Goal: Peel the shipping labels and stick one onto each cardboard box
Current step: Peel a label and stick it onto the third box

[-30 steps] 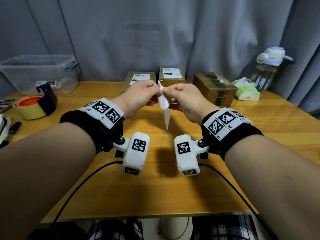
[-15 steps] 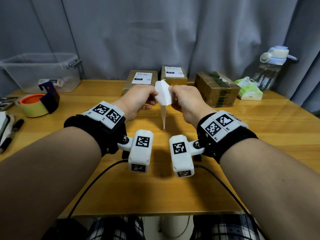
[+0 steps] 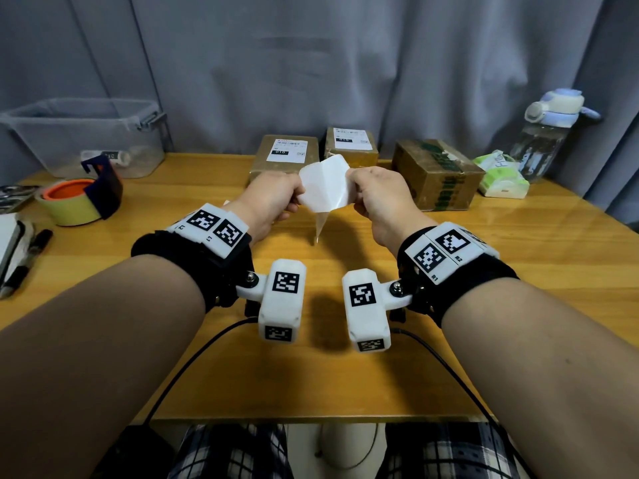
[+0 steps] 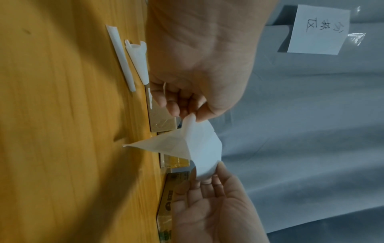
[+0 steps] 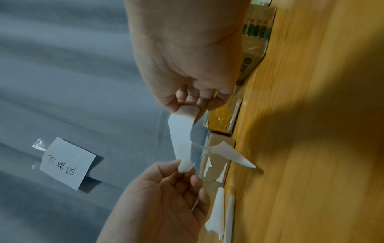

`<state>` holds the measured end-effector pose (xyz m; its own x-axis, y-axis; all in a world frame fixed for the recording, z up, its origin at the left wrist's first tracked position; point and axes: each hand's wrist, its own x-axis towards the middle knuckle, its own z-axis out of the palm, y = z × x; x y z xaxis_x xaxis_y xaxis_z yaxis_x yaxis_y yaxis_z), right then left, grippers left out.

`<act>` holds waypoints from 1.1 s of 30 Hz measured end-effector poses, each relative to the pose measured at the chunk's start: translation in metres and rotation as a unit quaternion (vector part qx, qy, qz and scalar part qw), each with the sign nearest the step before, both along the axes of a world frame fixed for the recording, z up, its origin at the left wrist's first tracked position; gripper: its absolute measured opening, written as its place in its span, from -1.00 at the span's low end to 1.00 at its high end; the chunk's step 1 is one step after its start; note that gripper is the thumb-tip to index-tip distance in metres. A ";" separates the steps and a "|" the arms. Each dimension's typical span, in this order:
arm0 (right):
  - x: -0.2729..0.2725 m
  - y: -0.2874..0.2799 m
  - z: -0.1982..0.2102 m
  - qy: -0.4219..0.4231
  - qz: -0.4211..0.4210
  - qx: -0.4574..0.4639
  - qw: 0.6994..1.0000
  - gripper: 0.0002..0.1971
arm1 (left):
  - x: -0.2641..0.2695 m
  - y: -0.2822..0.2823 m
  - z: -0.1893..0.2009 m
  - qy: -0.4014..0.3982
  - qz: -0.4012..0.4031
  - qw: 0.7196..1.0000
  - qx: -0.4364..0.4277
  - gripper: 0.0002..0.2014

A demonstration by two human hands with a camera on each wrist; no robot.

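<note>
My left hand and right hand hold a white shipping label stretched between them above the table. Each hand pinches one end of it, as the wrist views show. A translucent backing strip hangs from the label's lower edge, pointing down at the table. Three cardboard boxes stand at the back. The left box and the middle box each carry a label on top. The right box has green tape and no white label.
Two rolled backing strips lie on the table under my left hand. At the left are a tape dispenser, a clear plastic bin and pens. A tissue pack and a water bottle stand at the back right.
My hands have drawn apart and the label, edge-on a second ago, now faces me spread wide between them. The backing hangs lower and freer.
</note>
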<state>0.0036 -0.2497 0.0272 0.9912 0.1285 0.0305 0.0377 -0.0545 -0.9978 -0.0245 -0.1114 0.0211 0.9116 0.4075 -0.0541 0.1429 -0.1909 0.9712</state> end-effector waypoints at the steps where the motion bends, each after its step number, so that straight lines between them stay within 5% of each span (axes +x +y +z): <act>1: 0.000 -0.001 -0.001 -0.001 -0.001 0.001 1.000 -0.86 | 0.000 0.001 -0.001 0.002 0.005 1.000 0.005 -0.84; 13: 0.003 -0.003 -0.006 -0.005 -0.032 0.004 0.999 -0.83 | 0.010 0.010 -0.012 0.021 0.018 0.982 0.187 -0.73; 21: 0.001 -0.003 -0.002 0.002 -0.059 0.007 0.998 -0.64 | 0.006 0.014 -0.010 0.020 0.011 0.892 0.452 -0.77; 33: -0.004 0.006 -0.001 0.007 -0.066 0.028 0.997 -0.81 | 0.005 0.032 -0.021 0.063 0.006 0.814 0.578 -0.80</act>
<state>-0.0003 -0.2433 0.0261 0.9998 -0.0039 0.0196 0.0196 -0.0025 -0.9998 -0.0199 -0.0793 0.0000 0.9244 0.2605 0.2787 0.2352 -0.9643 0.1213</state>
